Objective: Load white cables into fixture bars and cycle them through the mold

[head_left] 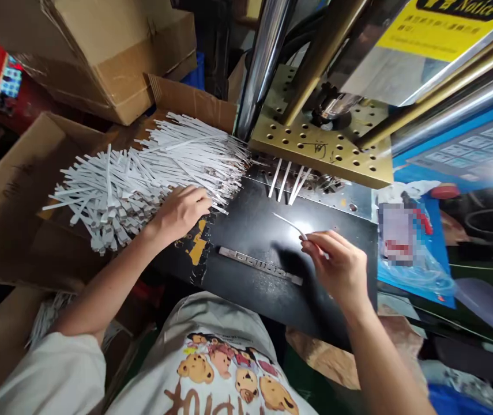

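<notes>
Under the press plate [319, 147], strip [281, 177] ends vanish; right hand [337, 262] pinches another.

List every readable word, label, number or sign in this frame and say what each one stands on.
"Notice": black panel heading the yellow sign on the press, top right; the small lines beneath it are too blurred to read.
Handwritten mark on the perforated brass plate: not legible.
Raised lettering on the metal nameplate bar on the black machine bed: too small.
Brown letters on the bear-print shirt: cut off, unreadable.
</notes>
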Motion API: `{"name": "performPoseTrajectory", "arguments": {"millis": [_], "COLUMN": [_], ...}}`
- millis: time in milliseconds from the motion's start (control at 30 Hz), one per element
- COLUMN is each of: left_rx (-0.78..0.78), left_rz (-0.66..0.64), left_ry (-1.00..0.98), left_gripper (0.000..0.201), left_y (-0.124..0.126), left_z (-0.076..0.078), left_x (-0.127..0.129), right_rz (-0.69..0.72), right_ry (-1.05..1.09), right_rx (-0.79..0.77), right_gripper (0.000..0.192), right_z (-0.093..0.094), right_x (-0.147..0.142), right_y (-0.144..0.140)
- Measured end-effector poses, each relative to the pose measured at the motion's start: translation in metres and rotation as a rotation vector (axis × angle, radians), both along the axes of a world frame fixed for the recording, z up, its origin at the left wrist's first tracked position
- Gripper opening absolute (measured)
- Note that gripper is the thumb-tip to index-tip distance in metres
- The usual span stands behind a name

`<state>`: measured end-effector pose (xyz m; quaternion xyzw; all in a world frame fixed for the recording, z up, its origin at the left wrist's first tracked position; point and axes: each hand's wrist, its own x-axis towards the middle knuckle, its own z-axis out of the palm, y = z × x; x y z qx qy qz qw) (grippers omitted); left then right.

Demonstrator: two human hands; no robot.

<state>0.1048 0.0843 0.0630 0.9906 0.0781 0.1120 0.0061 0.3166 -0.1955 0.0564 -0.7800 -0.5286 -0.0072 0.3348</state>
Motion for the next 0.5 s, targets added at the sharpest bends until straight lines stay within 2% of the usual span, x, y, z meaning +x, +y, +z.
{"name": "performPoseTrajectory", "arguments": {"millis": [100,167,233,267,333,400,500], "left_rx": [0.030,0.015,-0.107,-0.221,-0.511,-0.780,-1.015], "left_rz": [-0.115,-0.132,-0.147,-0.160,-0.177,-0.172,-0.086], "left_ry": [0.035,0.016,-0.040,-0.082,-0.191,-0.330,-0.565], "left_gripper": [0.014,0.020,0.022,0.021,0.017,0.012,0.007], "left_y": [0.001,-0.002,-0.010,-0.016,-0.032,-0.049,-0.068], "left_z": [-0.015,-0.021,-0.021,-0.016,0.002,0.031,0.077], "left_x": [0.026,0.036,0.042,0.044,0.046,0.044,0.036], "right_rz": [-0.075,-0.099,-0.082,-0.057,0.005,0.053,0.072], "right_ry": [0.090,0.131,0.174,0.203,0.258,0.267,0.200], "right_rx": [0.175,0.214,0.202,0.184,0.161,0.160,0.140], "right_gripper": [0.010,0.011,0.015,0.016,0.018,0.016,0.014], "right_z": [-0.012,-0.017,-0.019,-0.021,-0.024,-0.028,-0.031], "right_x": [-0.021,-0.038,-0.052,-0.057,-0.065,-0.070,-0.074], "right_y": [-0.027,-0.034,-0.034,-0.032,-0.027,-0.022,-0.018]}}
